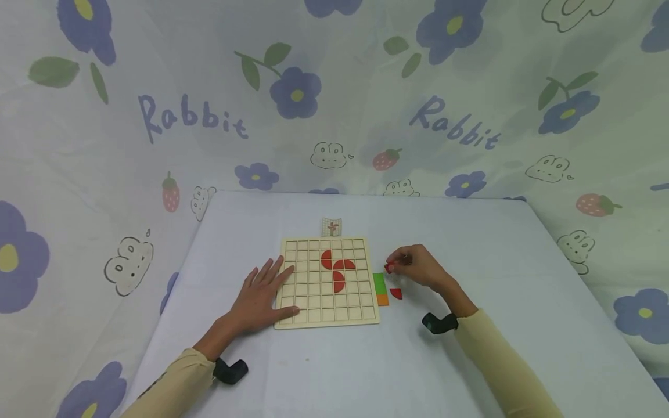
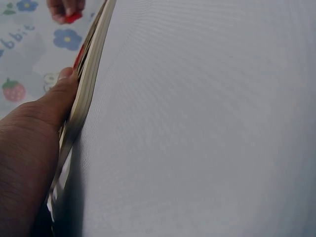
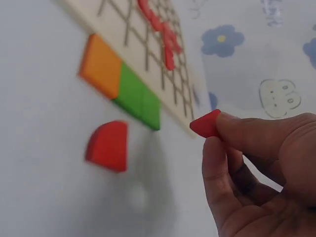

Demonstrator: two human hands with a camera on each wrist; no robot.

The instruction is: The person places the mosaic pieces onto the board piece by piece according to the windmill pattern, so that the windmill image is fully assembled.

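Observation:
A pale wooden grid board (image 1: pixel 308 302) lies on the white table, with several red quarter-circle pieces (image 1: pixel 338 282) set in its squares. My left hand (image 1: pixel 263 296) rests spread over the board's left edge, fingers straight; in the left wrist view its thumb (image 2: pixel 61 96) lies along the board's top. Right of the board, my right hand (image 1: pixel 418 267) pinches a red quarter-circle piece (image 3: pixel 205 124) between thumb and fingertips, held above the table. A second red quarter-circle piece (image 3: pixel 109 147) lies on the table below that hand.
Green squares (image 3: pixel 138 96) and an orange square (image 3: pixel 100 66) sit in a row against the board's right edge. Behind the board is a small pattern card (image 1: pixel 331 227) showing a red figure on a grid. A printed cloth (image 1: pixel 360 116) hangs behind the table.

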